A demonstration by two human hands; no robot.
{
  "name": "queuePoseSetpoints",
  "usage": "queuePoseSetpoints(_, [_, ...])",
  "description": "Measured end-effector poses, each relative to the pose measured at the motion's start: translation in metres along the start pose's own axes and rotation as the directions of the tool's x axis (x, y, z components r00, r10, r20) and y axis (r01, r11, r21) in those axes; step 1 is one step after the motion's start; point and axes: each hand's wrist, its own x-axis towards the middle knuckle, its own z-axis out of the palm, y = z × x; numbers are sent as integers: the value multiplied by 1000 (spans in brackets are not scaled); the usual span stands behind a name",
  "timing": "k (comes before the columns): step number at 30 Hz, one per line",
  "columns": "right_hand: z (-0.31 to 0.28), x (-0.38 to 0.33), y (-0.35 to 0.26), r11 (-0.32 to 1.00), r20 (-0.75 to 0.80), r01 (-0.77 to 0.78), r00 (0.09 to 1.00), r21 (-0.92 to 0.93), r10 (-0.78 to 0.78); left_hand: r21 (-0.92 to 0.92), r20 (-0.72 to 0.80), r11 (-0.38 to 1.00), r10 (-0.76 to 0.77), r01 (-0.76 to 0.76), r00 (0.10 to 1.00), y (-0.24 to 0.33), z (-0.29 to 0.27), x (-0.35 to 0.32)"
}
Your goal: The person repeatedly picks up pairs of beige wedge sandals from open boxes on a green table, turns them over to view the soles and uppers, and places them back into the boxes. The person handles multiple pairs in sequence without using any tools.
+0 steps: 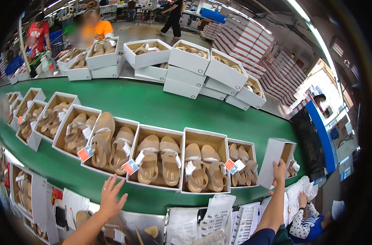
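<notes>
1. While gripping a tilted box (271,161) with the right hand (279,174), holds the left hand (112,198) open, fingers spread wide and nothing in the grasp.
2. Has the right fingers bent round the lower right side of the box, with the open brown side facing right; cannot tell about any contents, nor about contact with the green surface (218,108) below.
3. Sets the box near the right end of that surface, just beside the last clearly seen of the row boxes (208,139).
4. Places the left hand at the near edge of the surface, just below an orange-and-blue tag (130,166).
5. Shows tan sandals (197,175) with white wrapping in the row boxes, mostly in pairs side by side.
6. Stacks more far boxes (184,75) along the opposite edge, some askew, with sandals in the top ones.
7. Spreads printed papers (218,212) between the forearms, on the near side.
8. At lower right, includes a co-worker's hand (302,200) on white sheets (292,206), below a dotted sleeve (297,222).
9. Across the surface, includes a person in orange (103,28) and tall piles of red-and-white cartons (251,38).
</notes>
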Motion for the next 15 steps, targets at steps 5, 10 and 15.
queuePoseSetpoints(5, [-69, -57, -155, 925, -281, 199, 954, 323, -107, -370, -79, 929, -53, 20, 995, 27, -65, -33])
queuePoseSetpoints(10, [-85, -163, -343, 768, -194, 276, 960, 578, -200, -398, -168, 889, 170, -225, 971, 93, -111, -45])
queuePoseSetpoints(15, [-62, -334, -523, 503, -216, 658, 702, 560, -678, -350, -322, 890, 178, -291, 930, 114, -152, -82])
